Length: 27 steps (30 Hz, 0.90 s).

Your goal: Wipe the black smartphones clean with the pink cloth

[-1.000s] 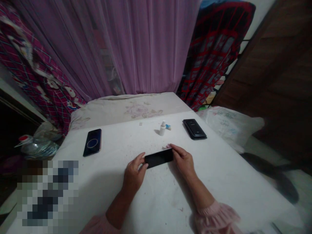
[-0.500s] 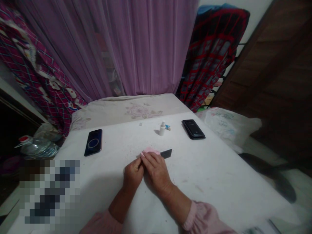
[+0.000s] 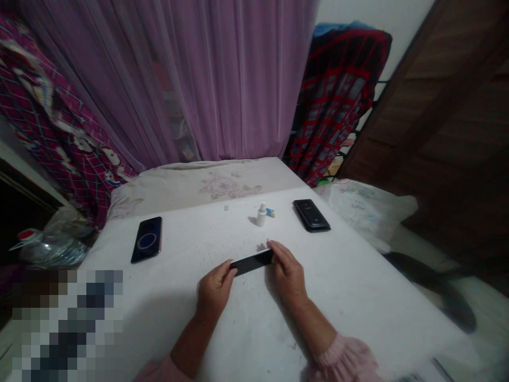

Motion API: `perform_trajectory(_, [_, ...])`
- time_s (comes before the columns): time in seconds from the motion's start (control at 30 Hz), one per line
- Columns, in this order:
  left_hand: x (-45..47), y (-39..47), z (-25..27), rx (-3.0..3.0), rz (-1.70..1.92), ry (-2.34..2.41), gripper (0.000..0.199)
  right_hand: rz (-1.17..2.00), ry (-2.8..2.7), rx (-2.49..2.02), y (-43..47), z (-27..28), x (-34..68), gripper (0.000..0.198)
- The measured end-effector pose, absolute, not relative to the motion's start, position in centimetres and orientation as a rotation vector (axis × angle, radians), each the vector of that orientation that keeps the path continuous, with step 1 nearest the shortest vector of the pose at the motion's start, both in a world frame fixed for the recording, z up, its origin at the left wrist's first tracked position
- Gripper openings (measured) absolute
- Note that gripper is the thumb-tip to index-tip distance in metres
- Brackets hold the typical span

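Observation:
A dark phone [image 3: 252,262] lies sideways between my two hands, tilted just above the white tabletop. My left hand [image 3: 217,289] pinches its left end, thumb on the near face. At its right end my right hand [image 3: 288,270] closes round the edge, fingers on the far side. The pink cloth is out of sight. Beyond the phone stands a small white spray bottle [image 3: 261,216], with a little blue-and-white item [image 3: 270,213] beside it.
A phone with a ring on its face [image 3: 147,240] lies on the left of the white table [image 3: 358,313]. Black phone-like items [image 3: 311,215] rest at the right. A plastic bag [image 3: 361,209] is past the right edge, a water bottle [image 3: 51,248] past the left. Purple curtains [image 3: 238,79] hang behind.
My right hand has moved right, from over the phone's middle to its right end. The pink cloth on the phone has gone from view, and the phone's dark face now shows.

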<state>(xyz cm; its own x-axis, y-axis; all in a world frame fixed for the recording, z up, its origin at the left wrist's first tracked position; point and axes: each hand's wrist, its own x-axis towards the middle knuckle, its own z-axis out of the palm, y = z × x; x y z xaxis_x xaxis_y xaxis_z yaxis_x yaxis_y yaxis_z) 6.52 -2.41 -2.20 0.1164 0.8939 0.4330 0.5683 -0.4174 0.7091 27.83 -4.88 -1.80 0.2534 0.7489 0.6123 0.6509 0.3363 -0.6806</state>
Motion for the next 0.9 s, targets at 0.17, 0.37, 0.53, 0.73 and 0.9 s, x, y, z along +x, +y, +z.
perform_trajectory(0.17, [6.6,-2.5,-2.1,1.983,1.2,1.449,0.025,0.332,-1.211,-1.501,-4.9,-2.7,27.4,0.038])
perform_trajectory(0.37, [6.1,-2.3,-1.6,1.833,1.247,1.514,0.028,0.383,-1.325,-1.571,-5.1,-2.6,27.9,0.042])
perform_trajectory(0.53, [5.3,-1.3,1.4,1.732,1.451,1.443,0.031,0.354,-1.11,-1.483,-4.7,-3.3,28.9,0.035])
perform_trajectory(0.73, [7.7,-0.4,5.4,1.766,1.296,1.469,0.023,0.403,-1.058,-1.381,-4.3,-3.2,29.2,0.023])
perform_trajectory(0.9, [10.8,-0.3,5.0,1.843,1.138,1.458,0.019,0.442,-0.977,-1.287,-4.5,-1.9,28.8,0.023])
